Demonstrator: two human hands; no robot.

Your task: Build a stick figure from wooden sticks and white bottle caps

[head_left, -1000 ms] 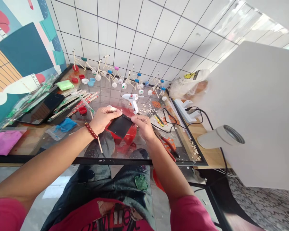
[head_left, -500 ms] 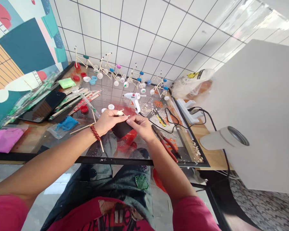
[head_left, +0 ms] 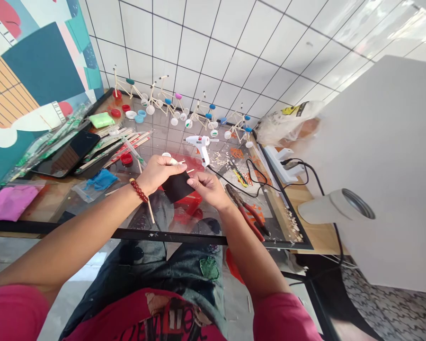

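Note:
My left hand (head_left: 159,174), closed with thumb and fingers together, grips one side of a small black sheet (head_left: 177,188). My right hand (head_left: 210,189) pinches the sheet's right edge between thumb and fingers. A thin wooden stick (head_left: 190,171) pokes out by the sheet's top edge, between the hands; which hand carries it I cannot tell. A small white piece (head_left: 173,162) and another stick end show at my left fingers. Just beyond the hands lies a white glue gun (head_left: 200,146). Under my left wrist a wooden stick (head_left: 151,210) rests on the table.
Several stick figures with bottle-cap wheels (head_left: 206,116) line the back edge. To the right are red-handled pliers (head_left: 248,213), a yellow cutter (head_left: 240,178) and a power strip (head_left: 283,163) with a cable. A phone (head_left: 66,154), pink clay (head_left: 12,201) and blue clay (head_left: 101,180) lie left.
The black sheet now shows more of its face, lying flatter between my hands. Both hands keep their hold, and the view has shifted slightly.

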